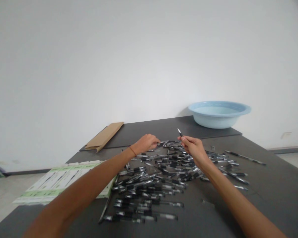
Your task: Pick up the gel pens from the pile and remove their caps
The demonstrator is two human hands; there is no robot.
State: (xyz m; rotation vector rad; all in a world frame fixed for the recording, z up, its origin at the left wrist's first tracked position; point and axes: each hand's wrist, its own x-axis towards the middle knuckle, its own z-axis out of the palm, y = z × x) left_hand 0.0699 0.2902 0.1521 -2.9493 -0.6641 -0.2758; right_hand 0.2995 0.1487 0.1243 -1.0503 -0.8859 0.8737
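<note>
My right hand [192,147] is closed around an uncapped pen [180,132], its pale pointed tip angled up and to the left above the heap. At the far edge of the heap, my left hand [147,143] has its fingers bent together, close to small clear and black pen parts. What those fingertips pinch, if anything, is too small to make out. Between and below both arms spreads a big heap of black-and-clear pens [149,191], lying in many directions. A reddish band circles my left wrist.
Flat white-and-green pen boxes [57,180] lie at the left, partly behind my left forearm. A brown paper envelope [105,135] rests at the back left. The light blue basin [218,120] stands at the back right. One loose pen [245,157] lies right of the heap.
</note>
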